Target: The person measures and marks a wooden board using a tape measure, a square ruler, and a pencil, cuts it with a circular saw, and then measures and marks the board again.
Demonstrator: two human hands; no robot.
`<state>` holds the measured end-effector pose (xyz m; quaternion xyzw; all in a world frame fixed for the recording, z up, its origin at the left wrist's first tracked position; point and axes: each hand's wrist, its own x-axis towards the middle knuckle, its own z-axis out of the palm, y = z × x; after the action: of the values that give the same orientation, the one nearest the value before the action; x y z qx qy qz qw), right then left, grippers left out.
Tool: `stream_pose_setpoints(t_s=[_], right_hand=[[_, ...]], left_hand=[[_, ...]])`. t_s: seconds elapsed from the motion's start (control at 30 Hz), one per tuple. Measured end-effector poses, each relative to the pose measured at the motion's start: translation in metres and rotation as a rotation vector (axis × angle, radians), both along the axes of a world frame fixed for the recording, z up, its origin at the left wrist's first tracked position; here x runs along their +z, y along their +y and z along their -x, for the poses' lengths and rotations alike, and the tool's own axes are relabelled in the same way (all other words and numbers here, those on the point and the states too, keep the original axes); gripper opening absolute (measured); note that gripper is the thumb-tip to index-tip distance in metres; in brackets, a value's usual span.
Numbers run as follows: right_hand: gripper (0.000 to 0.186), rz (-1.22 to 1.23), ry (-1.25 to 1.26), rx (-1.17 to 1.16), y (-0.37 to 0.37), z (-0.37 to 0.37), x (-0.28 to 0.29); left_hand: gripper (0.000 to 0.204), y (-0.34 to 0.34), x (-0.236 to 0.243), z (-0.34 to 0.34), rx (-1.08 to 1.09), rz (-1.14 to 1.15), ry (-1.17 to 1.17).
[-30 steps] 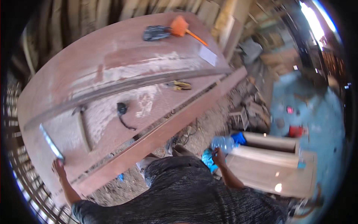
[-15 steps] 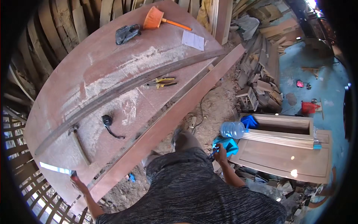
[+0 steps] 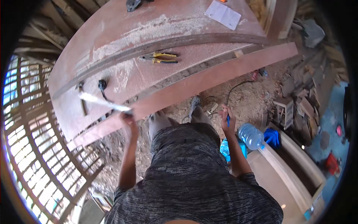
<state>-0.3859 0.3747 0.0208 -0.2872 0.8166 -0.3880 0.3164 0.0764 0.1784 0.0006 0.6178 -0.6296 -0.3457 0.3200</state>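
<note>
My left hand [image 3: 129,125] is closed around the dark end of a tool with a long, shiny white strip [image 3: 99,101]; motion blurs it, and I cannot tell its exact kind. The strip reaches over the near left part of a reddish board [image 3: 156,22], across the view of a hammer [image 3: 83,103]. Held in my right hand [image 3: 228,116] is a slim blue pen [image 3: 228,121], close to my body. Yellow-and-black pliers [image 3: 162,57] and a black object with a tail [image 3: 102,84] lie on the board.
A long plank [image 3: 194,87] runs along the board's near edge, and a curved wooden strip [image 3: 149,47] crosses its top. White paper [image 3: 223,15] lies farther back. At right are a clear water jug [image 3: 250,136], a wooden frame [image 3: 287,175] and scrap wood [image 3: 307,108].
My left hand has moved right and up, swinging the white strip over the board. My right hand has moved up, away from the turquoise cloth. The view has turned and shifted.
</note>
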Motion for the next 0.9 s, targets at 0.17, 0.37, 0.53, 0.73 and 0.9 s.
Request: stream_pose_setpoints(t_s=[0.17,0.37,0.53,0.73,0.9], right_hand=[[0.039,0.262,-0.357,0.224,-0.035,-0.008,-0.010],[0.047,0.175,-0.675,0.122,-0.061,-0.014,-0.028],[0.046,0.161,-0.790,0.016,-0.061,-0.008,-0.052],[0.032,0.251,-0.914,-0.134,-0.065,-0.004,-0.077],[0.034,0.232,-0.891,-0.206,-0.069,-0.004,-0.084]], left_hand=[[0.057,0.031,0.030,0.196,-0.411,-0.124,-0.219],[0.056,0.044,0.005,0.275,-0.663,0.061,-0.394],[0.060,0.041,-0.008,0.289,-0.750,0.106,-0.487],[0.059,0.040,-0.014,0.302,-0.790,0.156,-0.525],[0.060,0.032,-0.010,0.302,-0.722,0.259,-0.440]])
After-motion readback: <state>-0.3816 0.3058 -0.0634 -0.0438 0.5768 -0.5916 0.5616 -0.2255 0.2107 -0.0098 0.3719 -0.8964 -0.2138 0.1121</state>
